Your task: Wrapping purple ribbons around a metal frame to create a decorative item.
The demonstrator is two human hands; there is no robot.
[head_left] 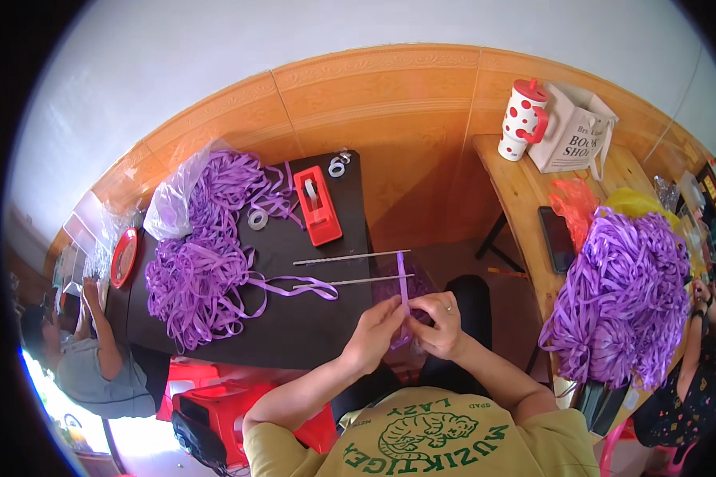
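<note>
My left hand [376, 332] and my right hand [439, 322] meet in front of my chest, both pinching one strip of purple ribbon [403, 285] that runs up from my fingers toward the table's edge. A bundle of the same ribbon lies on my lap under the hands. Two thin metal rods [350, 257] stick out over the right edge of the dark table [310, 326]. A loose purple strip [298, 289] trails along the lower rod. A large heap of purple ribbon [203, 254] covers the table's left half.
A red tape dispenser [318, 205] and clear tape rolls [257, 219] lie on the dark table. On the wooden table [517, 191] to the right are a polka-dot jug [523, 119], a white bag [574, 131], a phone [555, 238] and another ribbon heap [628, 294]. Other people sit at left [95, 358] and right [692, 397].
</note>
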